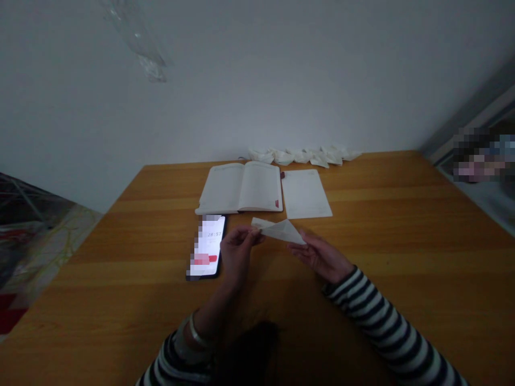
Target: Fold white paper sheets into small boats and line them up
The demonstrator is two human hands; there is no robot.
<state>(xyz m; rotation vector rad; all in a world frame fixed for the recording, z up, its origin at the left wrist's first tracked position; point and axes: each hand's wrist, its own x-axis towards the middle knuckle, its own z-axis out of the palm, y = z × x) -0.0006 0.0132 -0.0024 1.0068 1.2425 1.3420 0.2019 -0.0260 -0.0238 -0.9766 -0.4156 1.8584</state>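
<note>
A folded white paper piece point(277, 230) hangs just above the wooden table point(402, 257), held between both hands. My left hand point(237, 252) pinches its left end with fingertips pressed together. Under its right end, my right hand point(319, 254) has its fingers closed on the paper's edge. Both sleeves are striped black and white. A lit phone point(207, 246) lies flat just left of my left hand.
An open notebook point(241, 187) and a loose white sheet point(306, 194) lie beyond the hands. Several folded paper shapes point(303, 155) line the table's far edge by the wall. A window ledge runs along the right.
</note>
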